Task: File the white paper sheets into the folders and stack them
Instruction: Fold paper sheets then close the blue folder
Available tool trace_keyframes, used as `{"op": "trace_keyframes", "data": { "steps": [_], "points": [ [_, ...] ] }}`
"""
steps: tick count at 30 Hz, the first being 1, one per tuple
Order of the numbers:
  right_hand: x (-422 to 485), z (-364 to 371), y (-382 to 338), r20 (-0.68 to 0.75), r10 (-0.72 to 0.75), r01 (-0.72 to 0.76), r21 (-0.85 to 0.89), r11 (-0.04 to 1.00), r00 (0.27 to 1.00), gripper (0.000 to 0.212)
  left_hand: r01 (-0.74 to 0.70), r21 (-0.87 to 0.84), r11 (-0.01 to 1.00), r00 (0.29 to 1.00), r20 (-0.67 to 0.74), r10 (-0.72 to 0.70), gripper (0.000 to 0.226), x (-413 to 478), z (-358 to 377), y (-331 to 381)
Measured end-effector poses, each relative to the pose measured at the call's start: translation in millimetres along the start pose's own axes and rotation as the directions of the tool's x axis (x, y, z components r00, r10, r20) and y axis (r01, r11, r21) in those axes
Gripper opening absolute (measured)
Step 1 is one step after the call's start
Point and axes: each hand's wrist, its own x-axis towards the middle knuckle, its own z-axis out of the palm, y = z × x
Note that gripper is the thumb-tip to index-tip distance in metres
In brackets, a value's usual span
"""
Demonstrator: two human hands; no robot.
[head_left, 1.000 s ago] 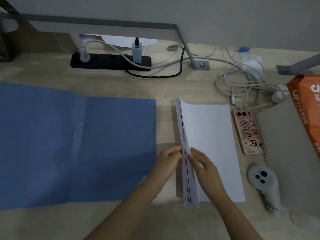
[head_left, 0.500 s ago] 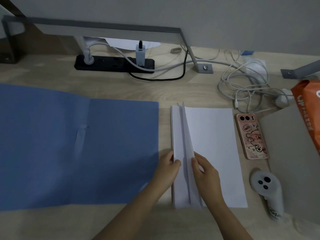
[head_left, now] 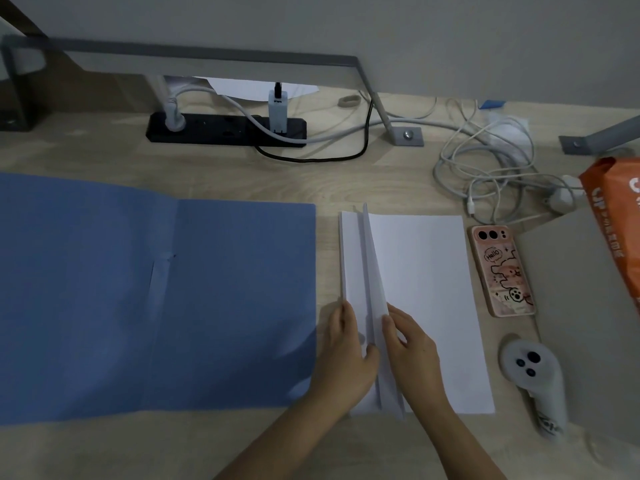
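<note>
Two grips are on the white paper sheets [head_left: 426, 289], which lie on the table [head_left: 242, 178] just right of the open blue folder [head_left: 225, 289], a narrow strip of wood between them; my left grip [head_left: 346, 355] holds the stack's left part, fingers curled at its edge and thumb laid on top; my right grip [head_left: 412, 351] is unclenched, its fingers fairly straight against the right face of a few sheets that stand up on edge between the two hands; the rest of the stack lies flat; a pink-cased phone [head_left: 502, 271] sits just right of the paper, a grey controller [head_left: 533, 375] nearer me, tangled white cables [head_left: 485, 174] and a black power strip [head_left: 225, 128] farther back.
</note>
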Motion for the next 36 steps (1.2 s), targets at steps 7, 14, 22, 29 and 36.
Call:
{"op": "trace_keyframes", "data": {
  "steps": [7,14,22,29,36],
  "points": [
    [0.7,0.2,1.8,0.009,-0.012,0.012,-0.004,1.000,1.000,0.036,-0.004,-0.092,0.996,1.000,0.004,0.004,0.072,-6.0,-3.8,6.8],
    [-0.2,-1.5,1.5,0.012,-0.035,0.035,-0.002,0.999,0.999,0.034,-0.051,-0.267,0.962,0.992,-0.127,0.017,0.051,-5.6,-4.2,4.5],
    [-3.2,-2.4,-1.9,0.045,-0.057,0.059,-0.043,0.997,0.997,0.036,0.042,-0.496,0.868,0.991,-0.088,-0.098,0.014,12.0,-2.8,10.1],
    [-7.0,2.6,-5.5,0.083,-0.082,0.091,-0.117,0.989,0.993,0.036,0.103,-0.369,0.924,0.989,-0.060,-0.135,0.048,22.9,2.7,13.7],
    [0.6,-27.0,-2.0,-0.029,-0.048,0.045,-0.105,0.994,0.998,0.046,0.005,-0.415,0.910,0.989,-0.130,-0.064,0.035,15.9,-9.5,8.7]
  ]
}}
